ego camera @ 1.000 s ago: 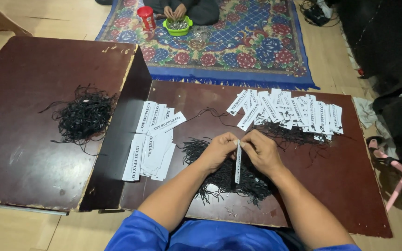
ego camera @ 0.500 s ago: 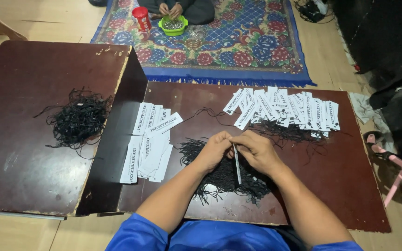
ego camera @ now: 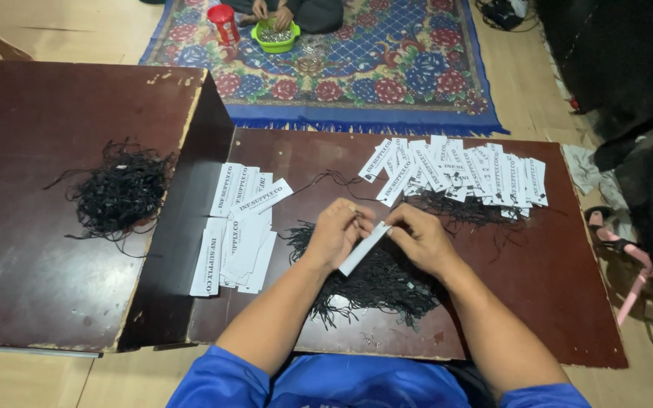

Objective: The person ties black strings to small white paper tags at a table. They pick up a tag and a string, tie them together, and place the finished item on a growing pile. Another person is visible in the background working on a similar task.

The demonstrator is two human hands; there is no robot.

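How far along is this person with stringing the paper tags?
Done: a fanned row of white tags at the far right of the board, black strings trailing beneath it. In hand: the left hand and right hand hold one white tag over a heap of black strings. Left: a loose stack of tags without visible strings, plus another string pile.

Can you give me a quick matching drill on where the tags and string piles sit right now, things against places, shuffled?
Things:
1. white tag held in both hands
2. stack of plain tags
3. fanned row of tags
4. separate heap of black strings

Places:
A. far right part of the lower board
B. on the raised left board
C. left part of the lower board, beside the step
D. over the black string pile in front of the person

Pairs: 1-D, 2-C, 3-A, 4-B
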